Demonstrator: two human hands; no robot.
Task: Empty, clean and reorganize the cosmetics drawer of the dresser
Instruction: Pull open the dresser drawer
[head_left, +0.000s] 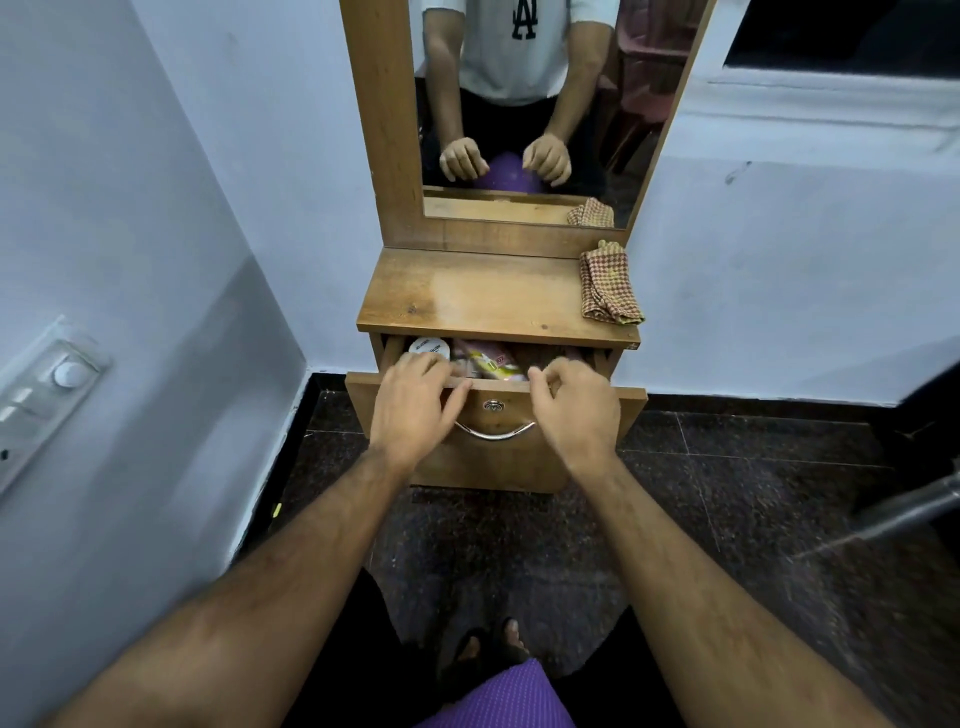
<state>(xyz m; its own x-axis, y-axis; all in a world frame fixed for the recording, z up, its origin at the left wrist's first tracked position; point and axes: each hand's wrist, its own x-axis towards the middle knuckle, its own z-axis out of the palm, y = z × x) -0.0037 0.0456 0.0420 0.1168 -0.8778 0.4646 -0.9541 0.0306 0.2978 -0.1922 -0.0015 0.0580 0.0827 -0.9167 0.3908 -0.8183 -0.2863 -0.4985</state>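
So the cosmetics drawer (496, 410) of the wooden dresser (493, 296) sits part way out, and both hands are at its front edge. The left hand (413, 402) lies over the left part of the edge with fingers fairly straight, reaching in next to a round white jar (428, 347). The right hand (574, 402) has its fingers curled over the edge, gripping it. Pinkish packets (488, 361) are crammed in the middle of the drawer. A checked cloth (608, 286) lies folded on the dresser top at its right end, below the mirror (524, 104).
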